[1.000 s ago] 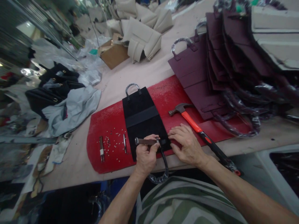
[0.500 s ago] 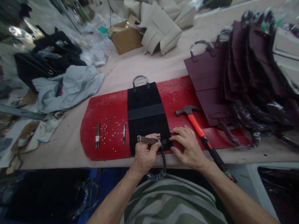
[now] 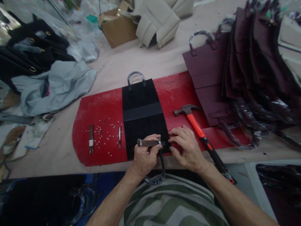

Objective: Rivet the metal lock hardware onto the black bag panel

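Note:
A black bag panel (image 3: 141, 99) lies flat, with a plastic-wrapped handle (image 3: 135, 73) at its far end and another handle (image 3: 162, 171) curving off its near end toward me. My left hand (image 3: 144, 158) is closed around a metal leather punch (image 3: 148, 143), its tip close to the base of the near handle. The exact contact is partly hidden by the fingers. My right hand (image 3: 187, 149) rests at the panel's right edge, fingers spread and holding nothing. To its right lies a claw hammer (image 3: 195, 123) with an orange and black grip.
Under the panel is a red mat (image 3: 100, 102), scattered with small discs. A two-pronged punch (image 3: 91, 138) and a thin metal rod (image 3: 119, 137) lie left. Maroon bag panels (image 3: 208, 70) crowd the right. A cardboard box (image 3: 119, 29) and grey cloth (image 3: 58, 86) sit further back.
My view has shifted slightly, so the mat and bag panel appear further left. Both hands keep nearly the same pose, with the punch still held in the left.

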A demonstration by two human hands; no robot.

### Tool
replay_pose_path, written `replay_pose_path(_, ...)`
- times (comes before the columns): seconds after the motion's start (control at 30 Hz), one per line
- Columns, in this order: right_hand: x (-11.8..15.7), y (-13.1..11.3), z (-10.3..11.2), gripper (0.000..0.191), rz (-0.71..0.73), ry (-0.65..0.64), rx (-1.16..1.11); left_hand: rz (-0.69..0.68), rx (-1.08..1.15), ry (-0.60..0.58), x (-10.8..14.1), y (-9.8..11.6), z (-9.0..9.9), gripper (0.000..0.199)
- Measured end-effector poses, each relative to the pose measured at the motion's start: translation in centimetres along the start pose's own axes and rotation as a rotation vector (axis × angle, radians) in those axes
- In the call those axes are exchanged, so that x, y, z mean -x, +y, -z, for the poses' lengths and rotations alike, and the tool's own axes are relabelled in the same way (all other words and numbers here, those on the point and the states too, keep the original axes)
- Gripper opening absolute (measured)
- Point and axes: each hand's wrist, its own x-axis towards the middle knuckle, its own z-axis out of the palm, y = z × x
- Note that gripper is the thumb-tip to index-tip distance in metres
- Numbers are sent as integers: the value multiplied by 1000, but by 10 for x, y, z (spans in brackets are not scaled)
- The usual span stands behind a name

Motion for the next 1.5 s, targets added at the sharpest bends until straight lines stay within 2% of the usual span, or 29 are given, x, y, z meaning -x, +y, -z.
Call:
replay_pose_path(0.27,-1,-1,0,18,-23,11,-17,-7,-43,-66,-7,3,-2,8)
replay_pose_path(0.57,1,-1,0,19,-31,17,-10,-101,-155,-6,1,1,-10,9)
replay_pose_path(0.8,0,-2,-1,18,-30,50,-19,-85,-106,-85,-5,2,-7,9)
replay_pose_path(1.0,2,4,-3,15,-27,171,-187,-70,-74,-86,-5,-1,-5,7)
replay_pose_path(1.13,4,0,5,16,-35,293,-279,-52,-81,-77,-3,-4,-6,9)
replay_pose_path(1.23,12,-5,21,17,-44,386,-150,-114,-116,-59,-1,-6,-8,12)
replay_pose_path(1.33,27,-3,41,13,-89,419,126,-158,-128,-60,-3,-5,-9,11)
replay_pose_path(1.4,39,1,53,12,-188,344,337,-161,-123,-77,-5,-3,-9,10)
replay_pose_path(1.5,52,4,64,19,-360,113,569,-137,-108,-126,-10,1,-7,8)
